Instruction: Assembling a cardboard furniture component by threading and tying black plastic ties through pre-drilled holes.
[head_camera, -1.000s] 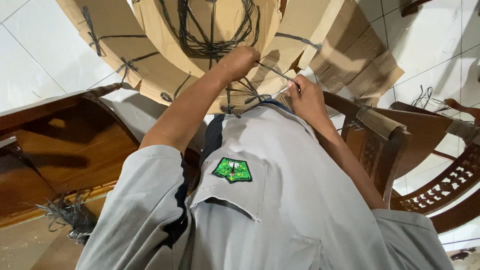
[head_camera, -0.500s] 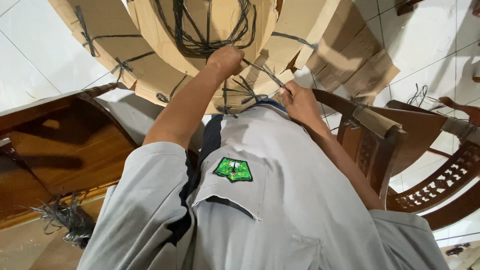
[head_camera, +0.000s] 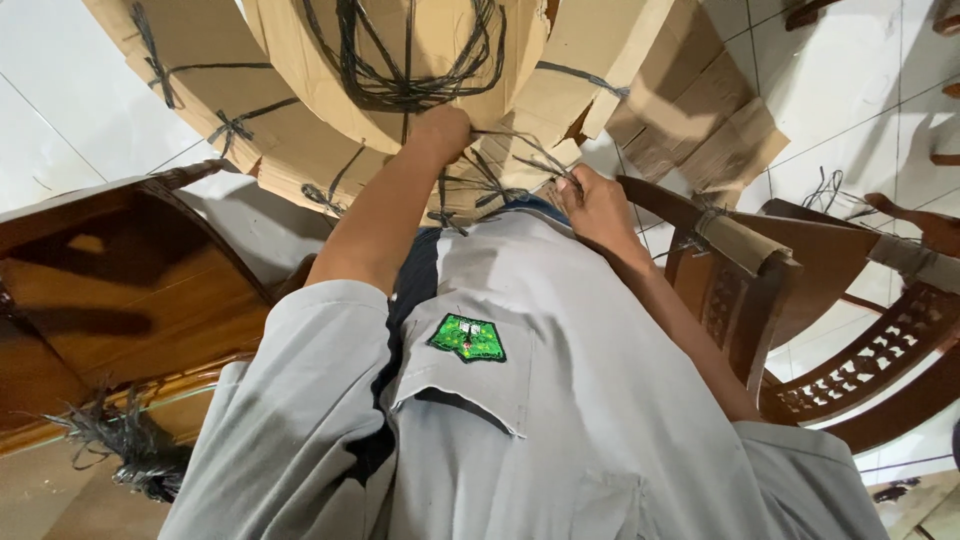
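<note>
Shirt: a grey shirt (head_camera: 560, 430) fills the bottom of the view, closest to the camera. It has a green patch (head_camera: 467, 338) sewn on a pocket flap.
Left arm: it is bare and goes up from the short sleeve to the cardboard.
Left hand: the left hand (head_camera: 440, 130) is closed in a fist. It presses on the edge of the cardboard, right where the black strings meet. It seems to hold those strings, but the fingers are hidden, so I cannot be sure.
Right hand: the right hand (head_camera: 597, 205) is closed too. It pinches a thin black string (head_camera: 530, 150) that runs from it toward the left hand.
Cardboard: a big bundle of brown cardboard (head_camera: 330, 100) lies just past the hands, at the top of the view. It is in curved layers. Black string is tied around it in many spots, with small knots.
Loops: more black string (head_camera: 400, 85) hangs in loose loops over the middle of the cardboard.
Wood on the left: a shiny brown wooden piece (head_camera: 110, 290) is beside the left arm. A tuft of cut black string (head_camera: 130, 450) lies at its lower edge.
Chair on the right: a carved brown wooden chair (head_camera: 760, 290) stands beside the right arm.
Floor: white tiles (head_camera: 850, 90) lie under it all, farthest away.
</note>
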